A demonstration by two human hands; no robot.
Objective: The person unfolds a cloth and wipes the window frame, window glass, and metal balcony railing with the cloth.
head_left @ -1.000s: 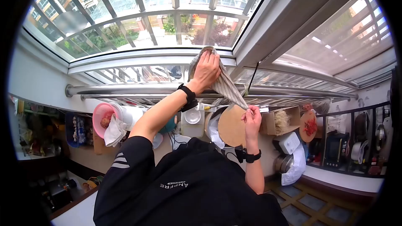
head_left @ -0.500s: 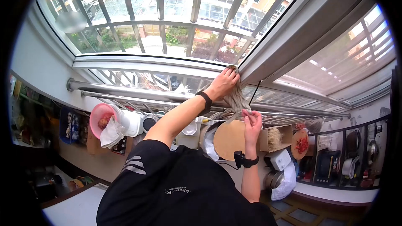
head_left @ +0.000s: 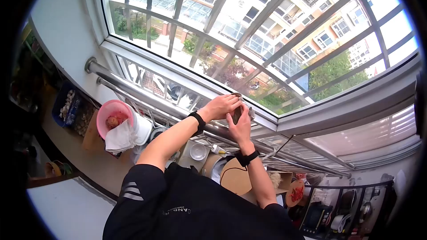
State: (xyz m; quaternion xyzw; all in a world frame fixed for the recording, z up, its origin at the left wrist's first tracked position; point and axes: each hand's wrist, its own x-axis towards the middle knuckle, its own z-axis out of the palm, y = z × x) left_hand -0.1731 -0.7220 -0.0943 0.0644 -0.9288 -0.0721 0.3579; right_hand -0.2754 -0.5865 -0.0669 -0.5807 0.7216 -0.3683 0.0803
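My left hand [head_left: 220,107] is closed on a bunched grey-brown cloth [head_left: 238,114] at the window's lower frame rail [head_left: 264,121]. Close against it, my right hand [head_left: 241,129] grips the same cloth from below, thumb and fingers bent around it. Part of the cloth is hidden behind the fingers. Both wrists wear dark bands, and a thin cable runs from the right one. Just under the hands passes a steel handrail [head_left: 164,106].
Beyond the glass are metal window bars [head_left: 222,0]. Below left, a pink basin [head_left: 103,118] and a white cloth [head_left: 121,137] stand by a white bucket. A round wooden board [head_left: 235,178] and a black rack [head_left: 347,209] lie below right.
My right hand has risen from the cloth's hanging end to join my left at the rail. The cloth is now gathered up between both hands. The view has turned rightward.
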